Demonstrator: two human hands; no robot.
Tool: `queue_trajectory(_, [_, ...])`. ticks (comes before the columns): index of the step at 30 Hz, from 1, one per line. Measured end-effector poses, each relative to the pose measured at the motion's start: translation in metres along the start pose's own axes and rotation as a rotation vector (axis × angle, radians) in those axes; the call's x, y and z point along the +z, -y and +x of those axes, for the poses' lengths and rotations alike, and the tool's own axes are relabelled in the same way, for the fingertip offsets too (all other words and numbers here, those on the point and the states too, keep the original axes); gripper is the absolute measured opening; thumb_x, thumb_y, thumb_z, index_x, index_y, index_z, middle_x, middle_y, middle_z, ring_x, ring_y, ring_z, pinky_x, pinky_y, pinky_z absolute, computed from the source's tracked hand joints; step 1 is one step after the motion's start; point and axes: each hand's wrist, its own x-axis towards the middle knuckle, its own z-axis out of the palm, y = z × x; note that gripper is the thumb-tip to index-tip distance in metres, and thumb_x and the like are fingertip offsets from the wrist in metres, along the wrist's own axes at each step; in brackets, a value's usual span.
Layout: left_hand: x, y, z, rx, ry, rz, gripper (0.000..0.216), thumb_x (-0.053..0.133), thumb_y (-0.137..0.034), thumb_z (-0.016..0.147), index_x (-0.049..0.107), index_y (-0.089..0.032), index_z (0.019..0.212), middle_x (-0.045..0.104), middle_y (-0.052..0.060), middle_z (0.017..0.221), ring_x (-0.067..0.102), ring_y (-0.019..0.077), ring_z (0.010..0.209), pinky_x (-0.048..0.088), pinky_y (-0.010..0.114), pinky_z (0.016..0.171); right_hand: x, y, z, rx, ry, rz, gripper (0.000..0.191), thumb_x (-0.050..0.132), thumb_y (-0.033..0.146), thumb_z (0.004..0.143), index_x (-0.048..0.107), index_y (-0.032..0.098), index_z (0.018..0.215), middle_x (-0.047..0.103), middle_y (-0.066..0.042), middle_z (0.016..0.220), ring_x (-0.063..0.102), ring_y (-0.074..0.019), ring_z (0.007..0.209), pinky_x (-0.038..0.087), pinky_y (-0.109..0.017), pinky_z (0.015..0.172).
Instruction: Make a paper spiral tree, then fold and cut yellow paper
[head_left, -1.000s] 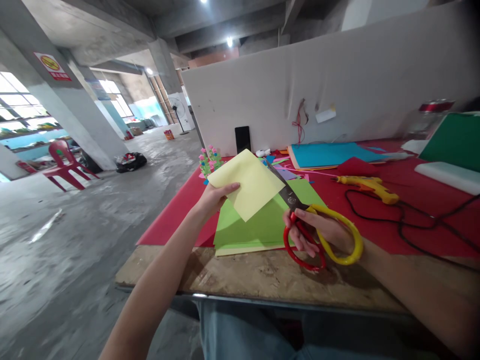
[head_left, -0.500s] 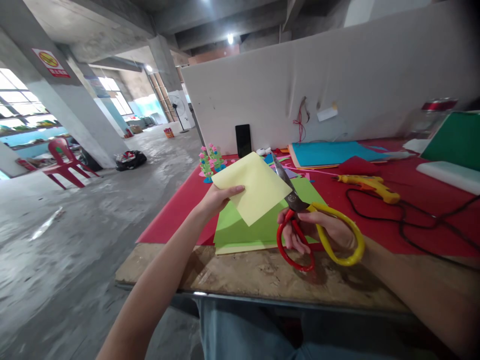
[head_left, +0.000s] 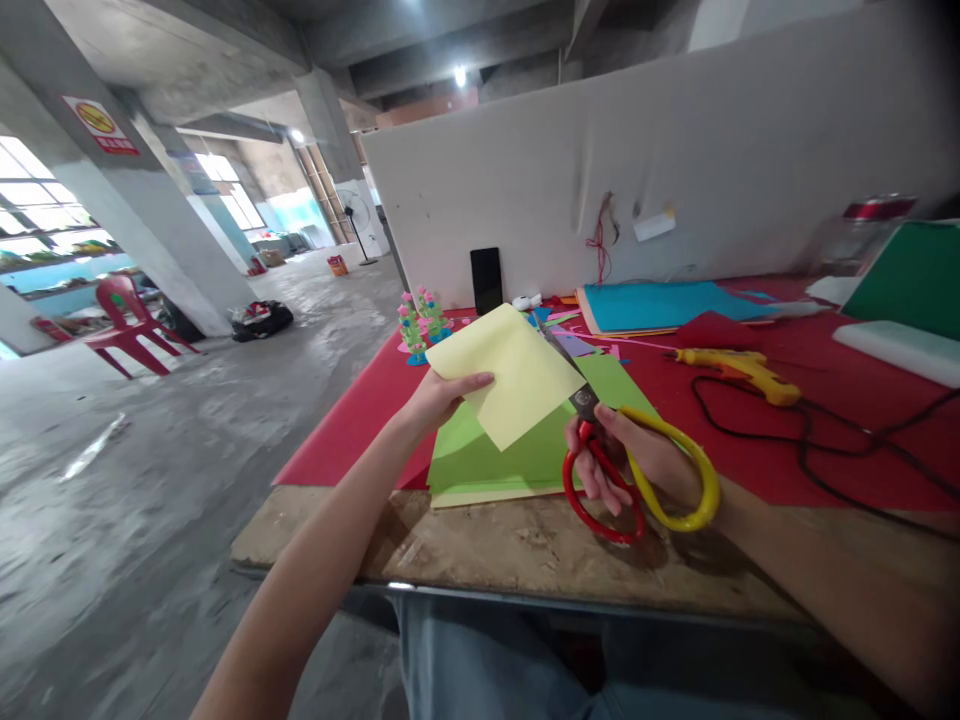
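Observation:
A pale yellow sheet of paper [head_left: 517,375] is pinched at its left side by my left hand [head_left: 450,392], with the thumb on top. My right hand [head_left: 637,455] holds scissors [head_left: 585,400] with one red and one yellow handle loop. The scissor blades lie along the paper's upper right edge, partly hidden by it. Below the yellow sheet, light green paper [head_left: 465,468] lies stacked on the table, with a pale yellow edge showing underneath.
Red paper [head_left: 337,440] covers much of the wooden table [head_left: 510,560]. A yellow glue gun [head_left: 739,370] with a black cord lies right. Behind are blue paper [head_left: 660,305], a black phone [head_left: 486,280], paper scraps and small craft flowers [head_left: 421,325]. A board [head_left: 525,190] stands at the back.
The scissors' handles have come closer together and the blades have closed along the paper's right edge. The yellow sheet has shifted very slightly right.

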Motion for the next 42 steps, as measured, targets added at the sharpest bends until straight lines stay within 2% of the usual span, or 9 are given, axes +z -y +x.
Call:
queue_trajectory(5, [0.000, 0.000, 0.000, -0.003, -0.002, 0.015, 0.065, 0.074, -0.017, 0.057, 0.050, -0.017, 0.118, 0.063, 0.010, 0.105, 0.060, 0.0266, 0.095, 0.053, 0.033, 0.079, 0.001, -0.002, -0.001, 0.025, -0.031, -0.026, 0.042, 0.030, 0.055, 0.084, 0.042, 0.016, 0.076, 0.057, -0.003, 0.050, 0.049, -0.0098, 0.032, 0.028, -0.012, 0.027])
queue_trajectory(11, [-0.003, 0.001, 0.002, 0.021, -0.018, 0.016, 0.058, 0.075, -0.019, 0.055, 0.056, -0.014, 0.109, 0.064, 0.012, 0.104, 0.059, 0.0282, 0.095, 0.052, 0.034, 0.080, -0.001, 0.002, -0.003, 0.058, -0.051, -0.048, 0.041, 0.032, 0.055, 0.083, 0.044, 0.016, 0.079, 0.058, -0.003, 0.052, 0.050, -0.0093, 0.033, 0.030, -0.012, 0.028])
queue_trajectory(18, [-0.007, -0.002, 0.004, 0.077, -0.062, -0.016, 0.038, 0.076, -0.019, 0.053, 0.065, -0.015, 0.089, 0.069, 0.007, 0.089, 0.063, 0.0253, 0.086, 0.053, 0.031, 0.075, -0.011, 0.040, -0.025, 0.267, -0.030, -0.169, 0.043, 0.044, 0.056, 0.077, 0.055, 0.014, 0.075, 0.058, -0.005, 0.052, 0.048, -0.0076, 0.034, 0.033, -0.012, 0.031])
queue_trajectory(23, [-0.004, -0.007, 0.000, 0.022, -0.061, 0.021, 0.026, 0.076, -0.025, 0.054, 0.068, -0.012, 0.074, 0.070, 0.008, 0.073, 0.066, 0.0231, 0.069, 0.054, 0.028, 0.064, -0.017, 0.063, -0.047, 0.419, -0.074, -0.210, 0.042, 0.047, 0.053, 0.076, 0.061, 0.014, 0.066, 0.056, -0.005, 0.049, 0.047, -0.0060, 0.034, 0.031, -0.011, 0.030])
queue_trajectory(27, [-0.001, -0.006, 0.000, 0.040, -0.060, -0.003, 0.021, 0.075, -0.025, 0.057, 0.068, -0.013, 0.074, 0.070, 0.006, 0.074, 0.066, 0.0211, 0.068, 0.055, 0.025, 0.061, -0.021, 0.061, -0.044, 0.376, -0.027, -0.222, 0.041, 0.044, 0.049, 0.080, 0.061, 0.013, 0.071, 0.059, -0.007, 0.055, 0.050, -0.0073, 0.040, 0.033, -0.013, 0.034])
queue_trajectory(31, [-0.001, -0.003, 0.003, 0.084, -0.116, -0.026, 0.022, 0.074, -0.025, 0.058, 0.068, -0.013, 0.075, 0.070, 0.006, 0.076, 0.066, 0.0213, 0.071, 0.055, 0.027, 0.064, -0.022, 0.055, -0.039, 0.295, 0.128, -0.292, 0.039, 0.037, 0.042, 0.086, 0.058, 0.010, 0.078, 0.062, -0.011, 0.067, 0.058, -0.0130, 0.056, 0.043, -0.020, 0.048])
queue_trajectory(34, [-0.002, -0.004, 0.006, 0.113, -0.190, -0.055, 0.024, 0.075, -0.025, 0.057, 0.067, -0.013, 0.076, 0.070, 0.007, 0.076, 0.066, 0.0216, 0.073, 0.055, 0.029, 0.069, -0.021, 0.055, -0.040, 0.259, 0.185, -0.259, 0.031, 0.035, 0.036, 0.088, 0.052, 0.012, 0.095, 0.062, -0.013, 0.083, 0.060, -0.0164, 0.069, 0.047, -0.026, 0.059])
queue_trajectory(39, [-0.003, -0.005, 0.008, 0.166, -0.236, -0.146, 0.027, 0.077, -0.027, 0.054, 0.067, -0.014, 0.076, 0.070, 0.005, 0.077, 0.066, 0.0203, 0.074, 0.054, 0.029, 0.075, -0.033, 0.055, -0.035, 0.248, -0.065, -0.384, 0.035, 0.038, 0.042, 0.085, 0.048, 0.012, 0.101, 0.060, -0.009, 0.081, 0.055, -0.0121, 0.058, 0.044, -0.024, 0.051])
queue_trajectory(42, [-0.003, -0.005, 0.007, 0.165, -0.214, -0.166, 0.027, 0.076, -0.027, 0.055, 0.067, -0.015, 0.077, 0.070, 0.005, 0.078, 0.066, 0.0194, 0.075, 0.053, 0.028, 0.077, -0.046, 0.048, -0.021, 0.220, -0.333, -0.780, 0.041, 0.043, 0.051, 0.079, 0.055, 0.012, 0.088, 0.058, -0.007, 0.069, 0.050, -0.0115, 0.048, 0.037, -0.023, 0.043])
